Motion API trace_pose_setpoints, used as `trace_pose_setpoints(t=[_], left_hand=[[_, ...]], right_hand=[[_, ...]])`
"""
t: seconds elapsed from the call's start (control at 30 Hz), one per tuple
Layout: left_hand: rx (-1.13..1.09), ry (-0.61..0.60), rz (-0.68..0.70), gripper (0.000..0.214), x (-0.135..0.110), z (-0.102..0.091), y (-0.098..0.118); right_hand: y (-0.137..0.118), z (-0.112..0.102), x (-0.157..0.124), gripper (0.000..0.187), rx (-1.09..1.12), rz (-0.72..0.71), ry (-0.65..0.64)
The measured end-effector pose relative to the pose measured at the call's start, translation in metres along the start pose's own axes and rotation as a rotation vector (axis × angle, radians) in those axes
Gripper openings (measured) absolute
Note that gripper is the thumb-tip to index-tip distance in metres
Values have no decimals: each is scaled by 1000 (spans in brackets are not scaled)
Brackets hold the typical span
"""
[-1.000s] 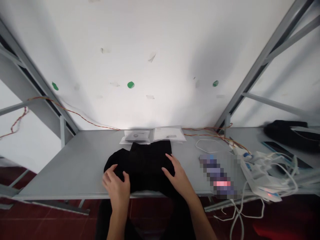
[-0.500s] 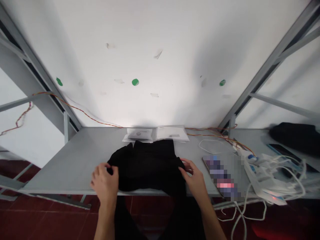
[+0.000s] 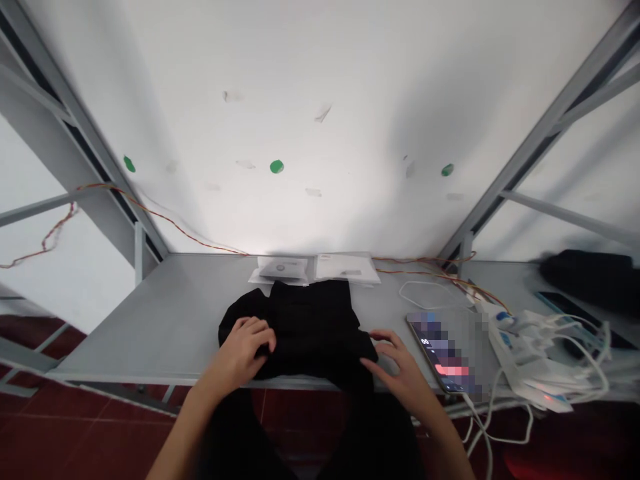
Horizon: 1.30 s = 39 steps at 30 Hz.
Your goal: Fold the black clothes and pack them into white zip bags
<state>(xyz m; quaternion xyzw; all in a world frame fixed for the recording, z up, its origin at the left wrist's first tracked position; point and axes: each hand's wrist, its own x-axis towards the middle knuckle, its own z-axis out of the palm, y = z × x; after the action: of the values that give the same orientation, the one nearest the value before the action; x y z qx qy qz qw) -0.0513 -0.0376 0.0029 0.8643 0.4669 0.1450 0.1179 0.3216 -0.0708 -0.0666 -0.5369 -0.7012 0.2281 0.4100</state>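
Observation:
A black garment (image 3: 307, 323) lies bunched on the grey metal shelf (image 3: 165, 327), and part of it hangs over the front edge. My left hand (image 3: 245, 347) rests on its left side with the fingers curled into the fabric. At the garment's right edge, my right hand (image 3: 400, 363) lies low on the shelf with fingers apart and the thumb touching the cloth.
A phone (image 3: 440, 357) lies just right of my right hand. Beyond it is a white power strip with tangled cables (image 3: 530, 360). Two flat packets (image 3: 345, 267) sit against the wall behind the garment. Another black item (image 3: 590, 277) lies far right. Slanted metal struts frame both sides.
My left hand moved from the garment's left edge inward onto the cloth, bringing the left part in. My right hand slid slightly down along the right edge and its fingers spread.

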Motion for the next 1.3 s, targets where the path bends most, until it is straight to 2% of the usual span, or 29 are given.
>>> trace_pose_setpoints(t=[0.07,0.1,0.17,0.23,0.27,0.33,0.4,0.43,0.57,0.63,0.7,0.8,0.9,1.0,1.07,1.17,1.3], left_hand=[[-116,-113,-1,9,-17,-13,3],[-166,-133,-25,7,-21,-17,3],[-209,-57,-65,9,-18,-19,0],[-160,67,-44,15,-1,-12,-6],[-111,87,-14,23,10,-6,-10],[-22,55,10,34,33,6,-18],[30,43,-40,24,53,13,-25],[44,65,-83,20,64,14,-29],[92,185,-232,31,108,0,-38],[126,213,-294,35,128,-8,-36],[157,226,-333,40,138,-8,-27],[187,229,-306,50,123,13,-8],[269,200,-238,50,86,50,5],[314,199,-257,54,54,78,3],[285,217,-255,57,42,86,-2],[214,239,-226,58,35,89,-5],[88,251,-251,58,33,83,-3]], right_hand=[[6,-8,-14,26,6,12,-27],[10,-11,-17,25,22,34,1],[17,-14,-10,26,30,62,115],[20,-12,12,28,-37,-4,141],[19,-9,26,32,-91,-75,84],[17,-2,54,43,-179,-208,-105],[15,4,78,47,-202,-249,-238],[15,6,90,45,-190,-233,-250],[14,8,137,38,-152,-117,-85],[10,10,159,42,-192,-80,17],[0,19,170,46,-239,-70,104],[-21,50,154,46,-285,-104,154],[-38,91,110,51,-386,-167,-7],[-43,117,70,64,-491,-82,-149],[-40,121,55,66,-511,-55,-183],[-33,120,43,65,-520,-95,-178],[-30,117,40,63,-524,-118,-154]])
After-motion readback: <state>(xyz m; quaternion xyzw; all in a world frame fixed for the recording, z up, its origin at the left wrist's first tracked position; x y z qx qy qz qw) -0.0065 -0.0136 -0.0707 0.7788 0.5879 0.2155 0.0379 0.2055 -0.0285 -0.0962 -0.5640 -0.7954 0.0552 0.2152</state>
